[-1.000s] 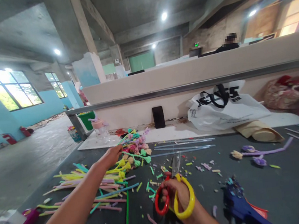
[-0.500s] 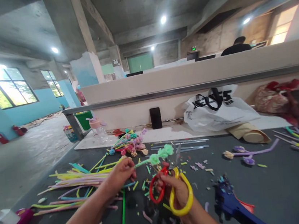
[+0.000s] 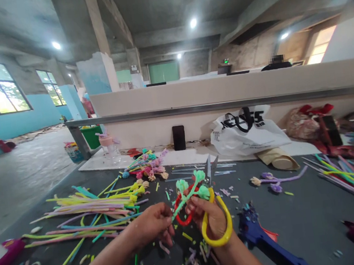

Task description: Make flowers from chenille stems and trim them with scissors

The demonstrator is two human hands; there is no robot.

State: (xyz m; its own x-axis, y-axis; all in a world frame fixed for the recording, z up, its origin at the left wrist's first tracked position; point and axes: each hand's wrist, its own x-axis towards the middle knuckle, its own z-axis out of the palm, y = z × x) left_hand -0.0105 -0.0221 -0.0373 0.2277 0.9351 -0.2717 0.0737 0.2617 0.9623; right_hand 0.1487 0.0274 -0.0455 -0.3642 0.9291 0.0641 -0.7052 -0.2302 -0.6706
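Note:
A mint-green flower stem (image 3: 188, 198) with three fluffy heads slants up to the right between my hands. My left hand (image 3: 157, 223) pinches its lower end, fingers closed. Scissors with one red and one yellow handle (image 3: 228, 220) hang on my right hand (image 3: 211, 216), blades pointing up and slightly apart behind the flower heads. The fingertips of my right hand also touch the upper stem. Cut bits of coloured pipe cleaner (image 3: 192, 259) lie on the dark table below.
Pipe-cleaner stems (image 3: 89, 207) lie at the left, finished flowers (image 3: 150, 166) behind them. A blue glue gun (image 3: 271, 241) is at the right, near a purple flower stem (image 3: 286, 180). Farther back are a phone (image 3: 179, 138) and a white bag (image 3: 245, 135). A person (image 3: 276, 63) is beyond the partition.
The green stem has turned from nearly level to a steeper slant, its heads now spread apart. My left hand has moved down and right. The view has shifted slightly.

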